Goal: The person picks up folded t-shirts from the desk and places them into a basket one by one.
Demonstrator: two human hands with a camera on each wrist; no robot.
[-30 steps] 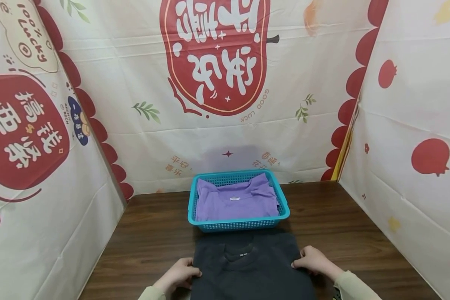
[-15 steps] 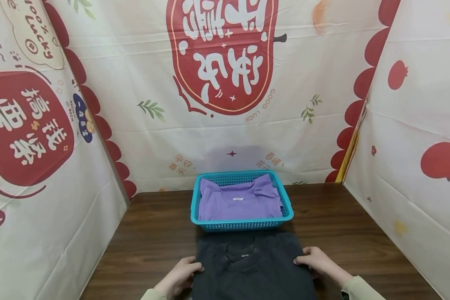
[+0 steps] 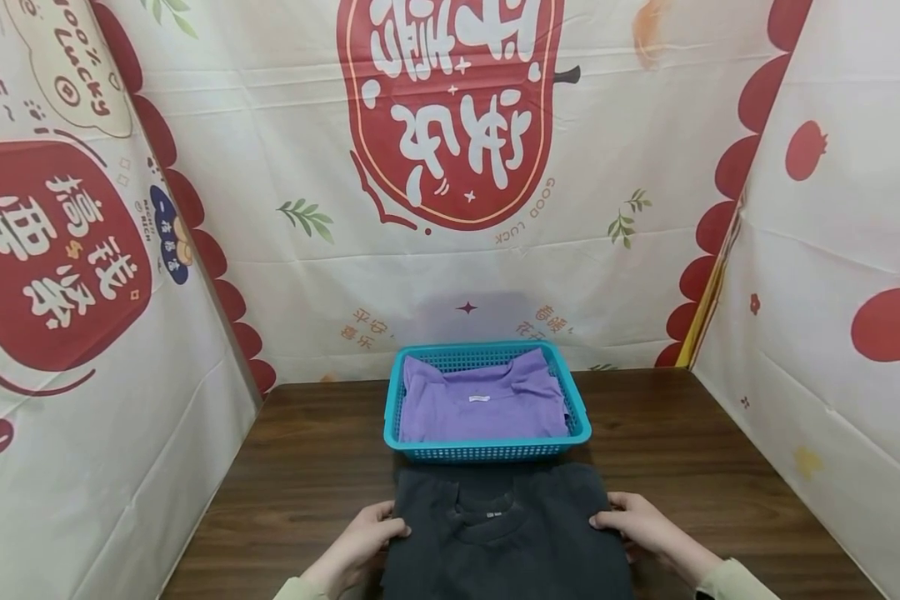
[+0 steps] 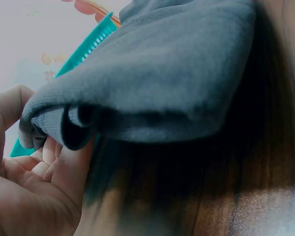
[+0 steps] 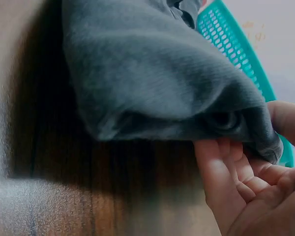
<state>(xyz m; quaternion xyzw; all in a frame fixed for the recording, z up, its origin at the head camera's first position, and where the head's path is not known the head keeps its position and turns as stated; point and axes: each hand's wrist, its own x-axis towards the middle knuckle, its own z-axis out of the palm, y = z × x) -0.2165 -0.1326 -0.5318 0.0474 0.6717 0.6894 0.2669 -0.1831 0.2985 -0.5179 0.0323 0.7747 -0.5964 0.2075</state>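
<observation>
A folded black crew-neck T-shirt point(image 3: 510, 550) lies collar-first toward the basket, in front of me in the head view. At its left edge my left hand point(image 3: 360, 542) pinches the cloth, thumb on top and fingers beneath. My right hand point(image 3: 645, 529) grips the right edge in the same way. In the left wrist view the folded layers of the shirt point(image 4: 152, 73) show at the side, above the tabletop. The right wrist view shows fingers point(image 5: 216, 172) under the cloth and the thumb at its edge.
Just beyond the shirt stands a turquoise plastic basket point(image 3: 487, 454), with a folded purple shirt point(image 3: 483, 412) inside. The brown wooden table point(image 3: 300, 467) is bounded by printed white cloth walls point(image 3: 270, 292) at the back and both sides.
The head view has shifted slightly, so the scene sits a little further right. Both hands keep their hold on the black T-shirt, which has barely moved.
</observation>
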